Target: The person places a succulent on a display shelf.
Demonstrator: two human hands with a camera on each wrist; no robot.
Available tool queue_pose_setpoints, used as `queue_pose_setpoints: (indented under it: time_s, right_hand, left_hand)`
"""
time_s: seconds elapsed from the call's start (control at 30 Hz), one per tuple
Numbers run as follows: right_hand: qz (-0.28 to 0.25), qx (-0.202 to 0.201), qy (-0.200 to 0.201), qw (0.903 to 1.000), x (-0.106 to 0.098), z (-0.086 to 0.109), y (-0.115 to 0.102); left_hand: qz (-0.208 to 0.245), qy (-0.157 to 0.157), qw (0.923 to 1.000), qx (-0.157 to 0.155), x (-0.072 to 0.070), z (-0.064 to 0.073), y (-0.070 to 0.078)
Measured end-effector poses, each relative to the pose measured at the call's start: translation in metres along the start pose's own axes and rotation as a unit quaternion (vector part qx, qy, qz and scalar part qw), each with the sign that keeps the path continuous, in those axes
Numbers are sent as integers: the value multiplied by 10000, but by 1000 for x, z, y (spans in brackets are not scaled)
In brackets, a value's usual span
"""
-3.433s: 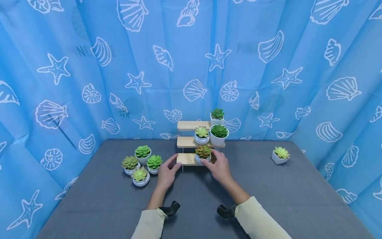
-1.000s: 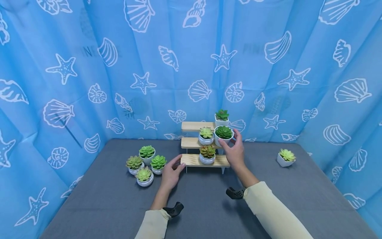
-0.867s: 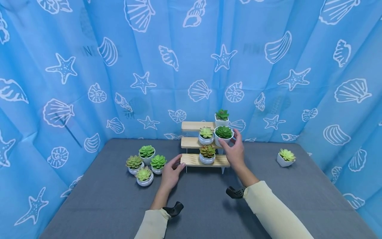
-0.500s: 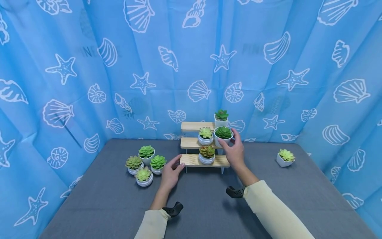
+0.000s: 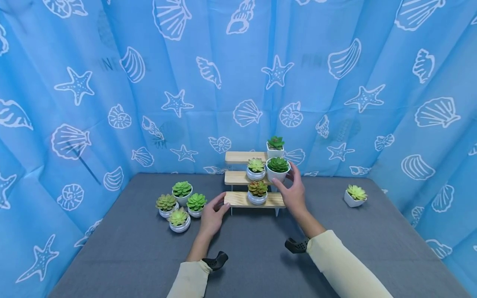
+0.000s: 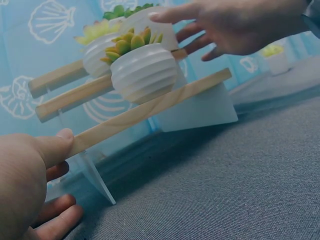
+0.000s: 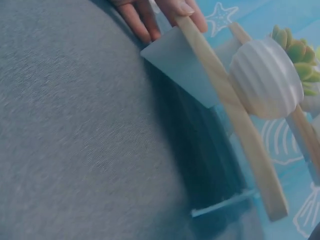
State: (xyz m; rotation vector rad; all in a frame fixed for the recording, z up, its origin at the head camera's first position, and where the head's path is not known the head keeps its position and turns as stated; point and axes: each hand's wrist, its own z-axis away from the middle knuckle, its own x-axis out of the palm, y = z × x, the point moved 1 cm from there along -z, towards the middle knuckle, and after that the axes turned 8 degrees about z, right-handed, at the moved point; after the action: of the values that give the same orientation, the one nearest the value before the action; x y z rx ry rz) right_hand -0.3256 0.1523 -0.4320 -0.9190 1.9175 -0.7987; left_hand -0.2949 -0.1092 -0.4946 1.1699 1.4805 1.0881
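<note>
A three-tier wooden display stand (image 5: 238, 199) stands mid-table. My left hand (image 5: 212, 219) pinches the left end of its lowest shelf, thumb on top and fingers below; the right wrist view shows this hand (image 7: 160, 15) too. On the middle shelf's right end sits a dark green succulent in a white pot (image 5: 277, 171). My right hand (image 5: 294, 192) is around that pot loosely, thumb in front and fingers by its right side. In the left wrist view, the right hand's fingers (image 6: 202, 42) look spread beside the pot. A reddish succulent in a ribbed pot (image 6: 145, 75) rests on the lowest shelf.
A pale succulent (image 5: 255, 169) shares the middle shelf, and a square-potted one (image 5: 275, 147) stands on the top shelf. Several potted succulents (image 5: 179, 207) cluster left on the grey tabletop (image 5: 246, 256). Another (image 5: 355, 195) stands at right. A blue shell-print curtain (image 5: 238, 82) hangs behind.
Over the last seconds my right hand has gone from the reddish succulent to the dark green one's pot. Just now it has eased slightly down and right. The left hand keeps its place.
</note>
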Motion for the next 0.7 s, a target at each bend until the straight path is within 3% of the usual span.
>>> queue_pose_setpoints:
  time_s: [0.37,0.7]
  right_hand:
    - [62,149,-75,9998,-17,13,23]
    - [383,294,-14,9988,-40,24,50]
  left_hand:
    - [11,25,10000,-67,1,2,2]
    - [-32,6,10000,84,0,1,1]
